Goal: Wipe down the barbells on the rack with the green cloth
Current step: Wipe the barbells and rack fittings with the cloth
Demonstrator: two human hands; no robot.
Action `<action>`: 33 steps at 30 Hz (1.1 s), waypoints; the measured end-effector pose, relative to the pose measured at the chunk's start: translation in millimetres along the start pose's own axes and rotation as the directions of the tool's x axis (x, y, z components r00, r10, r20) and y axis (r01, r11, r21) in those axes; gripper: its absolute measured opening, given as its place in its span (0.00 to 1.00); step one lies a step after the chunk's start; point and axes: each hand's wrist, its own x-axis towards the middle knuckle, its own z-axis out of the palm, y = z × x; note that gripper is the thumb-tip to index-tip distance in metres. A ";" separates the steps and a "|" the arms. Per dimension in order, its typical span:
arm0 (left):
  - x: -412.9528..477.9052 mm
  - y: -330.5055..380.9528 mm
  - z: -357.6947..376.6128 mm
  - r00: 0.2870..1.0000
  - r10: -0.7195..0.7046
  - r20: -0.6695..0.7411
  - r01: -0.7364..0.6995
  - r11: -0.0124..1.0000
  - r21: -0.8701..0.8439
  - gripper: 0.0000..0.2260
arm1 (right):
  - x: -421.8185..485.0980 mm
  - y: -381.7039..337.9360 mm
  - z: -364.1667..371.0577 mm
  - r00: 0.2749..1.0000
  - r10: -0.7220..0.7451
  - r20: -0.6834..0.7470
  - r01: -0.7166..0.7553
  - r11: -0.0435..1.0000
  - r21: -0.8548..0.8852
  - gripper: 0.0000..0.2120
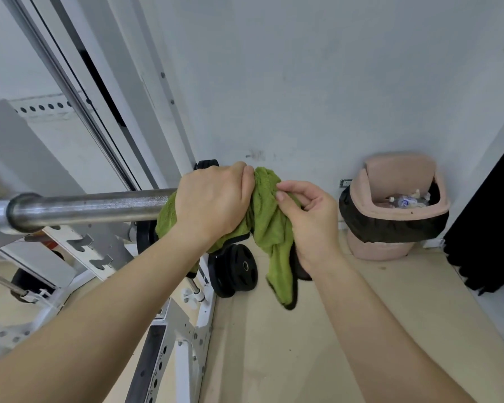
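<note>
- My left hand (pixel 213 199): clamped over green cloth (pixel 266 207) at barbell (pixel 85 207) end; bar runs leftward.
- My right hand (pixel 309 216): fingers pinching cloth's loose tail.

No text, brand, number or sign can be read anywhere in the frame. At right of centre, a plastic bottle (pixel 402 201) lying in the pink waste bin (pixel 396 219) carries a white and blue label, but its print is too small and blurred to make out. The black weight plate (pixel 235 270) below the middle shows no legible marking either.
</note>
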 end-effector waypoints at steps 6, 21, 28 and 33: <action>-2.1 0.8 -1.0 1.000 -0.004 -0.020 0.004 1.000 -0.017 0.19 | -6.8 7.6 -1.8 0.930 -0.359 0.074 0.338 0.761 -0.553 0.14; -4.0 0.4 2.7 0.999 0.007 -0.040 -0.009 0.999 -0.042 0.20 | 0.8 -20.3 -13.5 0.984 0.039 0.173 0.020 0.946 -0.325 0.12; -8.6 -8.1 -2.5 0.998 0.057 0.001 -0.056 0.982 -0.181 0.19 | -21.2 -3.8 20.2 0.953 -0.293 -0.080 0.192 0.786 -0.588 0.14; -15.4 -41.5 -9.8 0.955 -0.235 0.181 0.264 0.952 -0.158 0.23 | -8.4 -27.0 -7.0 0.998 0.007 0.062 0.023 0.883 -0.470 0.11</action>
